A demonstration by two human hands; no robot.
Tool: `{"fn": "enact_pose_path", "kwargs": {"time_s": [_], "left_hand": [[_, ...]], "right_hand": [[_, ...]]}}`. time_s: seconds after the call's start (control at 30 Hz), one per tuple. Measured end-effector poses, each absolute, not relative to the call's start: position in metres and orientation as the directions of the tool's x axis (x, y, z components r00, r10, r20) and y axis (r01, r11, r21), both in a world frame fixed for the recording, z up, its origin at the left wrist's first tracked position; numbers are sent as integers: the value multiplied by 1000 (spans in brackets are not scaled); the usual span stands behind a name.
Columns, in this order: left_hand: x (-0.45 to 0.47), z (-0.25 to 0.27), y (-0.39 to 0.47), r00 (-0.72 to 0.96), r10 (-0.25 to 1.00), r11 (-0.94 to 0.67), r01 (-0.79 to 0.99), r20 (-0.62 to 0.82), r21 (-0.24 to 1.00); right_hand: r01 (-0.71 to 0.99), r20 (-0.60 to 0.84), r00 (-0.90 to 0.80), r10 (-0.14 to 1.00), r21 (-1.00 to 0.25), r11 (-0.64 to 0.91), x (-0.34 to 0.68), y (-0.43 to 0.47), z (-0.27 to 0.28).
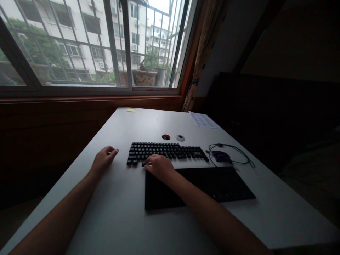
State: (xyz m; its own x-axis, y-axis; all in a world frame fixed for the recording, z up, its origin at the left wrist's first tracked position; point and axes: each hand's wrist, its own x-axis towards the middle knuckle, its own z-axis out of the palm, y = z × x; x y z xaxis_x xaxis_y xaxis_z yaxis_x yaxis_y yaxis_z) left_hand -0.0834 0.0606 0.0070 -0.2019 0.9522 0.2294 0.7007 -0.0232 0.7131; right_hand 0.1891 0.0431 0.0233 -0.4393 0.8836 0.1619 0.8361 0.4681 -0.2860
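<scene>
Black plastic lies closest to me: one keyboard base (209, 177) on the white bench (114, 219), its small marks too dim to read. My right hand (159, 166) reaches over its far left corner, fingers bent down at one keycap (143, 164); whether they grip it, I can't make out. My left hand (105, 157) rests well apart, fingers loosely curled, contents unclear. Just beyond the base spread rows of dark keycaps (159, 150), too many to count, their legends illegible. To their right sit one looped cable (252, 164) and one purple bundle (222, 157). Farther off: one cable hole (166, 137), one grey ring (183, 139), one printed sheet (204, 120), text unreadable, and one yellow note (131, 110).
</scene>
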Motion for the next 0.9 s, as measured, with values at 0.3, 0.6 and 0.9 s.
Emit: {"fn": "enact_pose_path", "kwargs": {"time_s": [0.3,0.6,0.9], "left_hand": [[-81,-2,63,-163,963,-22,748,215,663],[-82,-1,62,-160,961,-32,745,225,666],[-80,-1,60,-151,965,-38,732,216,681]], "right_hand": [[827,157,-433,888,-322,461,186,48,14],[783,301,-464,833,-300,545,195,42,14],[667,364,-609,705,-245,703,194,31,16]]}}
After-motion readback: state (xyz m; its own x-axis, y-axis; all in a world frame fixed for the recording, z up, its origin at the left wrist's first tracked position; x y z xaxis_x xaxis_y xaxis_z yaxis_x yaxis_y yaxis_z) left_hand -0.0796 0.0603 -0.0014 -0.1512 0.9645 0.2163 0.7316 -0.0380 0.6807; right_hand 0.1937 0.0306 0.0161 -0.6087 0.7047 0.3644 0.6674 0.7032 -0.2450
